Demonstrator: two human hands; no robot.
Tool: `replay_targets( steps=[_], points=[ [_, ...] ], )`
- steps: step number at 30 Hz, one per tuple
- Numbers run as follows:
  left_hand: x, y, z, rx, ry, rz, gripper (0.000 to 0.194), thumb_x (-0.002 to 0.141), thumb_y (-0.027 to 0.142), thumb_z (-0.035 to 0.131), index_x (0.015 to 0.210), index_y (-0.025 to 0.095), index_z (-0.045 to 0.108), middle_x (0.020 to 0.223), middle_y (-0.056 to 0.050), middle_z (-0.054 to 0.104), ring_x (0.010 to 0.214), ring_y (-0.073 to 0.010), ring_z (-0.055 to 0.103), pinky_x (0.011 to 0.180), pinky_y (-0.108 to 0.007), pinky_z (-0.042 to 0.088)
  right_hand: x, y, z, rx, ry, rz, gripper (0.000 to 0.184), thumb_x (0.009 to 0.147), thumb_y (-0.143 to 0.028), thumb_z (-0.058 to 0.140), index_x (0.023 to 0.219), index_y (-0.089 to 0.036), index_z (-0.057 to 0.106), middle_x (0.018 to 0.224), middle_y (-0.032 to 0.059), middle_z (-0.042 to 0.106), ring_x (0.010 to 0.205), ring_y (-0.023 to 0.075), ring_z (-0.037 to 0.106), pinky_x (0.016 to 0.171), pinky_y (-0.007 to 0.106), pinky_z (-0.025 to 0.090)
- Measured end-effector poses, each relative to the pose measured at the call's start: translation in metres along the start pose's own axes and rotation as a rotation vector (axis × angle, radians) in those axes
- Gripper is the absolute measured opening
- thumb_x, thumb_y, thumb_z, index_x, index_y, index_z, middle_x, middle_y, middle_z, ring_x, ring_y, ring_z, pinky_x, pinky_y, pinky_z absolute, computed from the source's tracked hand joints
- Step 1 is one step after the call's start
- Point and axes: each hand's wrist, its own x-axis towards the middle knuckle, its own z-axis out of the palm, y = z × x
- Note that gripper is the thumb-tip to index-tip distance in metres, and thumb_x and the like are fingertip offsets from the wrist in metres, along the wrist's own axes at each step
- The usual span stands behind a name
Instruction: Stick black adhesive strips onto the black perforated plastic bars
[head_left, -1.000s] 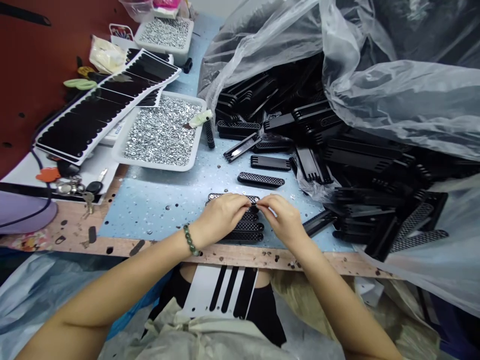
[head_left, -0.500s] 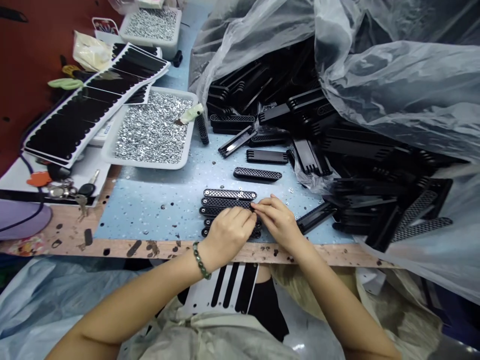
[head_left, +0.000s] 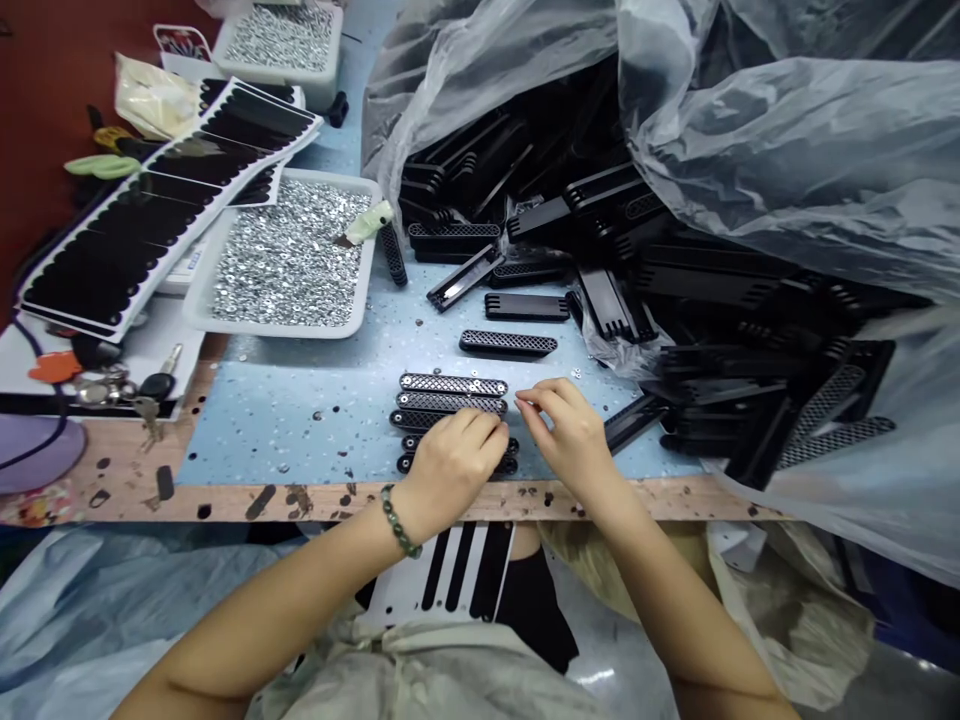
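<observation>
Several narrow black plastic bars with a mesh-patterned top lie side by side in a row on the blue mat. My left hand, with a green bead bracelet on the wrist, rests over the nearer bars, its fingers bent together and covering their right part. What its fingertips hold is hidden. To the right of the row, my right hand is closed in a pinch just off the bars' ends. Something tiny may be between thumb and forefinger, too small to name. Small metal rings show at the ends of several bars.
A white tub of small metal pieces stands at left, with black sticker sheets beside it. Keys lie near the edge. A clear plastic bag spills black parts at right. One mesh-topped bar lies beyond the row.
My left hand has moved from the farthest bar towards me, onto the nearer bars. My right hand came nearer too, then drew slightly right, off the bars. The view has shifted a little.
</observation>
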Motion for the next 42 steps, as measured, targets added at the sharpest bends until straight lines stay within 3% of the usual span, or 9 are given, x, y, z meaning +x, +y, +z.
replay_targets(
  steps=[4, 13, 19, 25, 29, 33, 37, 39, 42],
  points=[
    [-0.012, -0.003, -0.009, -0.039, -0.037, 0.011, 0.024, 0.089, 0.016, 0.052, 0.110, 0.010, 0.063, 0.109, -0.009, 0.064, 0.101, -0.0193, 0.057, 0.087, -0.034, 0.050, -0.004, 0.002, 0.001, 0.027, 0.005, 0.032, 0.014, 0.092, -0.018, 0.049, 0.096, -0.017, 0.063, 0.088, 0.0061, 0.058, 0.081, 0.0145, 0.059, 0.074, 0.028, 0.051],
    [-0.014, -0.003, -0.012, 0.002, -0.118, -0.037, 0.033, 0.091, 0.027, 0.052, 0.119, 0.011, 0.060, 0.113, -0.011, 0.063, 0.105, -0.0238, 0.055, 0.087, -0.040, 0.049, -0.001, -0.006, 0.008, 0.081, -0.103, 0.065, 0.015, 0.092, -0.018, 0.049, 0.098, -0.016, 0.063, 0.089, 0.0065, 0.059, 0.085, 0.0159, 0.059, 0.078, 0.029, 0.051],
    [-0.013, 0.000, -0.011, 0.016, -0.101, -0.041, 0.034, 0.091, 0.026, 0.051, 0.119, 0.009, 0.059, 0.111, -0.011, 0.063, 0.102, -0.0233, 0.055, 0.087, -0.039, 0.048, -0.001, -0.005, 0.013, -0.041, -0.111, 0.015, 0.015, 0.093, -0.017, 0.048, 0.094, -0.013, 0.063, 0.087, 0.0082, 0.061, 0.084, 0.0180, 0.058, 0.079, 0.031, 0.051],
    [-0.014, -0.001, -0.012, -0.034, -0.125, -0.050, 0.033, 0.092, 0.028, 0.049, 0.116, 0.008, 0.060, 0.113, -0.011, 0.063, 0.103, -0.0217, 0.056, 0.090, -0.038, 0.048, 0.001, -0.016, 0.011, -0.290, -0.166, -0.096, 0.019, 0.092, -0.012, 0.045, 0.083, -0.016, 0.061, 0.081, 0.0073, 0.060, 0.078, 0.0190, 0.055, 0.097, 0.043, 0.042],
    [-0.011, -0.005, -0.014, 0.017, -0.098, -0.104, 0.037, 0.093, 0.029, 0.047, 0.123, 0.009, 0.058, 0.125, -0.012, 0.059, 0.115, -0.0250, 0.053, 0.096, -0.042, 0.044, 0.007, -0.018, 0.010, -0.347, -0.216, -0.123, 0.023, 0.090, -0.008, 0.043, 0.075, -0.015, 0.058, 0.075, 0.0085, 0.055, 0.072, 0.0202, 0.051, 0.082, 0.039, 0.047],
    [-0.012, -0.008, -0.011, 0.062, -0.146, -0.135, 0.044, 0.095, 0.034, 0.043, 0.130, 0.010, 0.052, 0.138, -0.013, 0.049, 0.130, -0.0282, 0.043, 0.104, -0.049, 0.036, 0.015, -0.016, 0.006, -0.259, -0.208, -0.104, 0.020, 0.090, -0.011, 0.044, 0.075, -0.015, 0.057, 0.076, 0.0084, 0.055, 0.069, 0.0186, 0.051, 0.068, 0.032, 0.047],
    [-0.016, -0.009, -0.008, 0.044, -0.183, -0.141, 0.047, 0.097, 0.037, 0.037, 0.134, 0.009, 0.048, 0.143, -0.011, 0.044, 0.135, -0.0263, 0.037, 0.109, -0.050, 0.032, 0.016, -0.013, 0.002, -0.243, -0.137, -0.136, 0.015, 0.091, -0.013, 0.045, 0.083, -0.016, 0.057, 0.081, 0.0067, 0.059, 0.076, 0.0171, 0.055, 0.086, 0.036, 0.048],
    [-0.017, -0.010, -0.008, 0.048, -0.185, -0.136, 0.048, 0.098, 0.036, 0.035, 0.135, 0.009, 0.047, 0.144, -0.010, 0.042, 0.136, -0.0256, 0.035, 0.110, -0.050, 0.032, 0.011, -0.013, 0.002, -0.292, -0.154, -0.201, 0.015, 0.092, -0.012, 0.045, 0.086, -0.016, 0.058, 0.081, 0.0062, 0.061, 0.079, 0.0172, 0.057, 0.099, 0.043, 0.042],
    [-0.017, -0.011, -0.008, 0.050, -0.168, -0.128, 0.047, 0.098, 0.035, 0.035, 0.135, 0.008, 0.047, 0.144, -0.011, 0.043, 0.136, -0.0257, 0.036, 0.109, -0.049, 0.033, 0.000, -0.011, 0.004, -0.367, -0.203, -0.278, 0.017, 0.091, -0.009, 0.044, 0.094, -0.013, 0.061, 0.086, 0.0080, 0.063, 0.080, 0.0173, 0.058, 0.106, 0.048, 0.036]
  ],
)
